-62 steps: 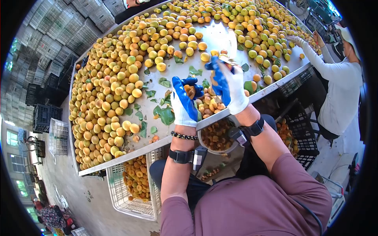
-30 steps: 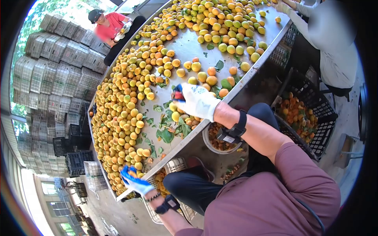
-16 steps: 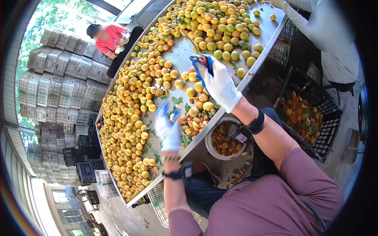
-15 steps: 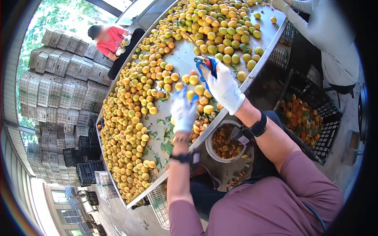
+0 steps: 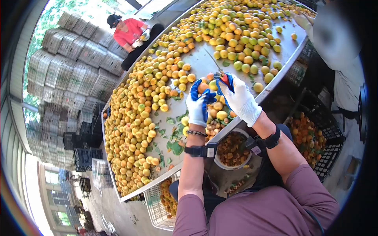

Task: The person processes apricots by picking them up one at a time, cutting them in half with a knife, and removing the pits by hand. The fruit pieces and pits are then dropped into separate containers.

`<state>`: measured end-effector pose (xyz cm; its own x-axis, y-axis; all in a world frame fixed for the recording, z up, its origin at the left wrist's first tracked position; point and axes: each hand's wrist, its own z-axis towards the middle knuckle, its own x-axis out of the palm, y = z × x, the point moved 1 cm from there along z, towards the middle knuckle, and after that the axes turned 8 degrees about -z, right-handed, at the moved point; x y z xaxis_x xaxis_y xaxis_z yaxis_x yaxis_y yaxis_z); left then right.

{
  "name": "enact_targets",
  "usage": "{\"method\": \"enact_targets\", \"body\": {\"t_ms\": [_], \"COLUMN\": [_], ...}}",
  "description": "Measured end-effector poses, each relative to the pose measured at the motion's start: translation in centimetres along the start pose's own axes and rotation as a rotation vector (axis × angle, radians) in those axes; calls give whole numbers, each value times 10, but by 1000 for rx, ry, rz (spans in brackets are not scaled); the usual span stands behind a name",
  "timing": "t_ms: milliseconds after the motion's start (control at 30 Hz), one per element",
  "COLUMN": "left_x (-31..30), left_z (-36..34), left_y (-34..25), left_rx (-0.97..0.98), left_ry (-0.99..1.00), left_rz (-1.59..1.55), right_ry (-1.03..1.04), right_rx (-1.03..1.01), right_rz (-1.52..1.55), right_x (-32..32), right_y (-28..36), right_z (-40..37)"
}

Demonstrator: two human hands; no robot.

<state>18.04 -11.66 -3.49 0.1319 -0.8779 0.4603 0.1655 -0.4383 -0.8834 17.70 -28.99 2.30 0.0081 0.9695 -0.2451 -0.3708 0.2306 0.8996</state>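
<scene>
My left hand [image 5: 200, 103], in a white glove with blue fingers, is closed round an orange fruit [image 5: 203, 87] over the metal table [image 5: 193, 59]. Close beside it on the right, my right hand [image 5: 237, 93], gloved the same way, is wrapped round a cutting tool with red and dark handles [image 5: 225, 78]. A thin stem or blade sticks up past the tool; which one I cannot make out. Below both hands lie loose fruits [image 5: 221, 115] and green leaves [image 5: 175, 147] on the table.
Many fruits [image 5: 132, 137] are heaped along the table's left and far sides. A bucket [image 5: 233, 167] and a black crate [image 5: 328, 157] hold fruit pieces below the near edge. One person [image 5: 130, 33] sits across the table; another [image 5: 342, 47] is at the right. Crates [image 5: 59, 67] are stacked left.
My left hand has moved up beside my right hand and now holds a fruit. The view has shifted, so the table appears farther right.
</scene>
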Motion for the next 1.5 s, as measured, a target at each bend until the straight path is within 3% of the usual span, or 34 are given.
{"method": "enact_targets", "body": {"t_ms": [100, 233, 367, 567, 833, 1000, 1167, 1233, 1400, 1500], "left_x": [-28, -54, -75, -95, -97, -88, -94, -95, -95, -93], "left_z": [-32, -72, -93, -108, -118, -121, -123, -123, -121, -119], "left_y": [-44, -77, -85, -82, -84, -78, -72, -72, -66, -60], "left_rx": [-20, 53, 81, 117, 160, 218, 204, 116, 116, 122], "left_ry": [-23, 32, -82, -103, -110, -273, -229, -228, -233, -278], "left_rz": [-208, -325, -301, -404, -348, -21, -180, -367, -345, -315], "right_ry": [152, 328, 493, 600, 656, 597, 573, 571, 608, 582], "right_rx": [-53, -201, -162, -157, -170, -175, -217, -233, -106, -143], "right_rz": [-189, -206, -264, -345, -352, -363, -319, -362, -459, -421], "right_x": [19, 56, 81, 104, 118, 123, 132, 136, 135, 138], "right_y": [16, 23, 36, 41, 35, 31, 21, 15, 25, 20], "right_z": [-20, -49, -69, -81, -87, -86, -92, -96, -97, -95]}}
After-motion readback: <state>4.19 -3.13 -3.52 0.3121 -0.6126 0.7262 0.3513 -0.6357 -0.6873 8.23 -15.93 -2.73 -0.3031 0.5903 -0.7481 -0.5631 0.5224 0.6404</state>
